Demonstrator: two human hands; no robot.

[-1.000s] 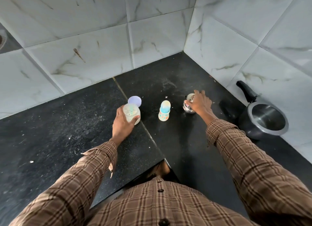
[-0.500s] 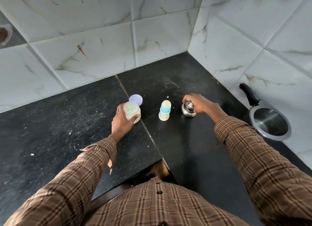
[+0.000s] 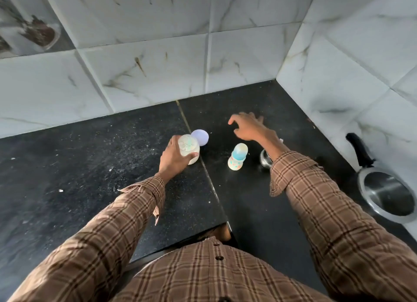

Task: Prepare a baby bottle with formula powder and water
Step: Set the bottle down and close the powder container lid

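My left hand (image 3: 172, 158) grips an open, translucent powder jar (image 3: 189, 148) standing on the black counter (image 3: 90, 166). Its pale lilac lid (image 3: 200, 137) lies just behind the jar. A small baby bottle (image 3: 237, 157) with a blue cap and a printed body stands upright to the right of the counter seam. My right hand (image 3: 249, 127) hovers above and behind the bottle with fingers spread and holds nothing. A small steel cup (image 3: 264, 160) sits right of the bottle, partly hidden by my right sleeve.
A steel pressure cooker (image 3: 388, 194) with a black handle stands at the far right by the tiled wall. White marble-look tiles close the corner behind. The counter edge and a cutout lie just in front of my body.
My right hand has let go of the steel cup and lifted up and to the left, now open above the counter. My left hand stays on the jar.
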